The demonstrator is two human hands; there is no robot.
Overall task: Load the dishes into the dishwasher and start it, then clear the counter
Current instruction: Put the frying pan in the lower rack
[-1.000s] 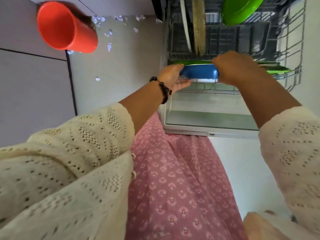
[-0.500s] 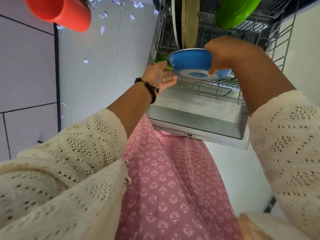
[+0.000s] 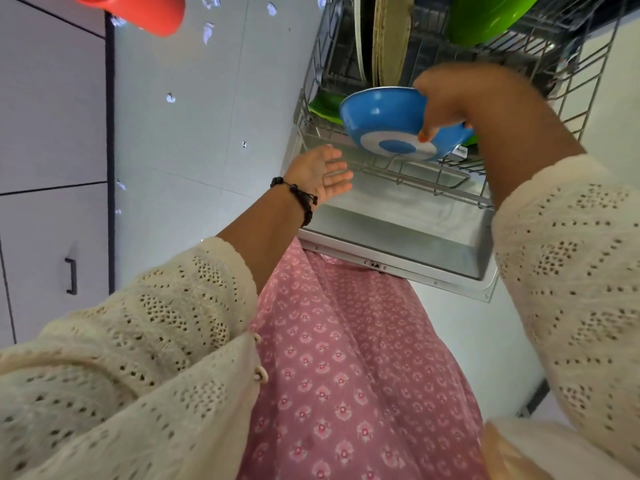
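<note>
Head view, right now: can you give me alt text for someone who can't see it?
The right hand holds a blue bowl tilted over the front of a pulled-out dishwasher rack, while the left hand hovers open and empty beside it. Plates and green dishes already stand in the rack.

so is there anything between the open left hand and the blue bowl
No object; in the head view only the rack's wire edge shows between the left hand and the blue bowl.

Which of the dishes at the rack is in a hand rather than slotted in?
The blue bowl, gripped by the right hand; the green dishes and upright plates sit in the rack.
</note>
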